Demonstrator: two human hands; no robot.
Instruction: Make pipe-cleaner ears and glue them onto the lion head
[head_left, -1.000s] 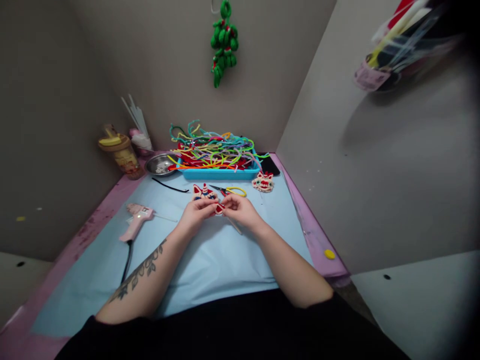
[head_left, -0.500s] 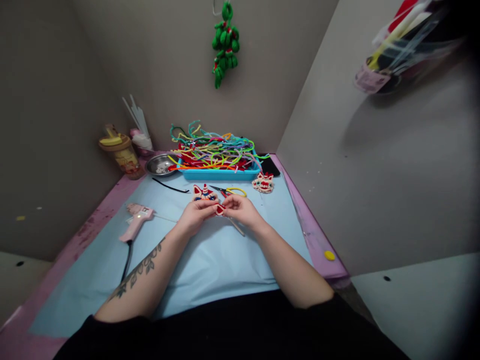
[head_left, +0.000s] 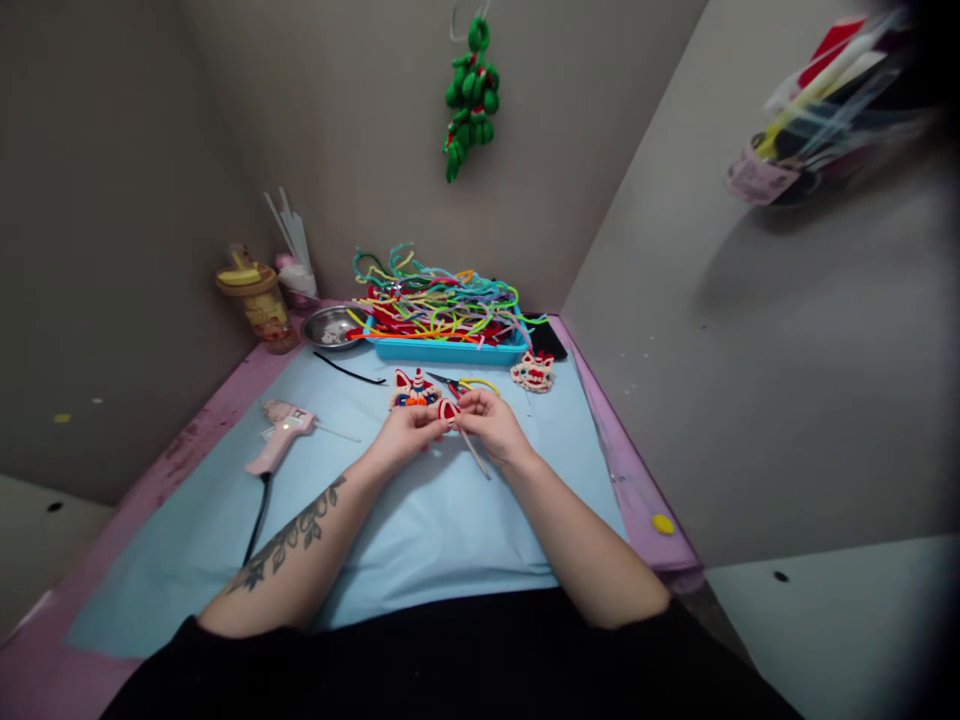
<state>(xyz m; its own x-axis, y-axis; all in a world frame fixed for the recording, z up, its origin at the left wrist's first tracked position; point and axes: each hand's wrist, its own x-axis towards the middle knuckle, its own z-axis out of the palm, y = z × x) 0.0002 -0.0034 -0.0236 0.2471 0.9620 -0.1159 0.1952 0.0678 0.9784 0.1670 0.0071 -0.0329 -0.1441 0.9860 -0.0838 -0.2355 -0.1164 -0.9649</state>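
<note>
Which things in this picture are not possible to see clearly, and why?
Head view:
- Small red and white piece: mostly covered by the fingers of the left hand and right hand; shape unclear.
- Steel bowl: contents too small.
- Bundle on the right wall: blurred, cut by the edge.
- Black flat object: partly behind the blue tray.

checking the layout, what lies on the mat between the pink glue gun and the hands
In the head view, nothing lies between the pink glue gun and the hands (left hand): only bare blue mat, apart from the gun's thin glue stick pointing that way.
</note>
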